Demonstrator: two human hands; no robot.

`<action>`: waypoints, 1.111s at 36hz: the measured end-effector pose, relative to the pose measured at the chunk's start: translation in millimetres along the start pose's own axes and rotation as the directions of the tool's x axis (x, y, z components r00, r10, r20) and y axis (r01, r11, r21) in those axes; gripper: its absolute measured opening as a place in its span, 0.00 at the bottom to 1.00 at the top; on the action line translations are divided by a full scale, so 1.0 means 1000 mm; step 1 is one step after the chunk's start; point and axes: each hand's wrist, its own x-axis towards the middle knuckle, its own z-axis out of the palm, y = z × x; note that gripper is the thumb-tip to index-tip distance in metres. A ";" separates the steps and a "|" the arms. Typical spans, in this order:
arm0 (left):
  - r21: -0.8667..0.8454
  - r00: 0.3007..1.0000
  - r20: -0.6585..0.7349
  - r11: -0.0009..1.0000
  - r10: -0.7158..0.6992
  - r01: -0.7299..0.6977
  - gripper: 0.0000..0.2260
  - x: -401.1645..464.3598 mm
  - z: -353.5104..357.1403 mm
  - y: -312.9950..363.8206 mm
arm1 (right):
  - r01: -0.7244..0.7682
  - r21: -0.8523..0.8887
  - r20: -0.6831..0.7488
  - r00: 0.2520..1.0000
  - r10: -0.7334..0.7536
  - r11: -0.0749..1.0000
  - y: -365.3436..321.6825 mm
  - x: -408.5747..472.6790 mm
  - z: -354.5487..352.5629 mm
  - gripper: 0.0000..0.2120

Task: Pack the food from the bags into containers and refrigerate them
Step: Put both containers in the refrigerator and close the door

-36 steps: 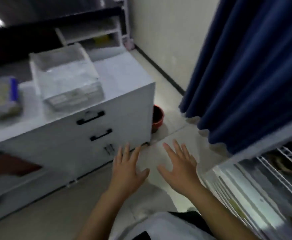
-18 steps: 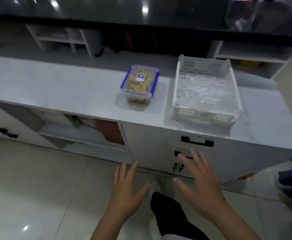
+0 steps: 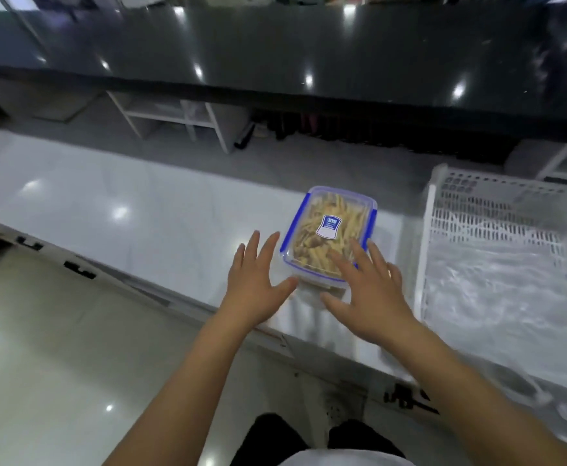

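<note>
Both hands reach out with fingers spread and holding nothing, the left hand (image 3: 254, 286) just left of the lidded food container (image 3: 329, 234) on the white desk (image 3: 113, 210), the right hand (image 3: 369, 290) over its near corner.

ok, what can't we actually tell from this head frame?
- Container near right corner: behind right hand; contact unclear.
- Container label: too small to read.
- Left hand: touching or hovering unclear.
- Basket: cut by right edge; crumpled plastic hides contents.
</note>
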 end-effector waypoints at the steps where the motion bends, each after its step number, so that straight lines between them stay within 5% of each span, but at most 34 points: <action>1: -0.006 1.000 0.018 1.000 0.013 -0.013 0.40 0.009 -0.001 0.003 | -0.018 -0.001 0.013 1.000 0.018 1.000 0.001 0.011 0.000 0.36; 12: -0.174 0.956 0.217 0.971 0.198 -0.161 0.37 0.088 0.013 -0.008 | -0.179 0.047 -0.038 0.983 0.181 0.983 -0.001 0.066 0.018 0.30; 23: -0.209 0.792 0.393 0.884 0.467 -0.418 0.36 0.125 0.002 -0.046 | -0.324 0.051 -0.086 0.941 0.327 0.945 -0.028 0.050 0.040 0.28; 34: -0.454 0.597 0.508 0.782 0.621 -0.428 0.30 0.104 -0.034 -0.093 | -0.495 0.208 -0.211 0.820 0.533 0.844 -0.116 0.012 0.098 0.29; 40: -0.556 0.571 0.529 0.765 0.628 -0.326 0.28 0.082 -0.043 -0.126 | -0.508 0.304 -0.283 0.759 0.586 0.806 -0.161 -0.007 0.126 0.28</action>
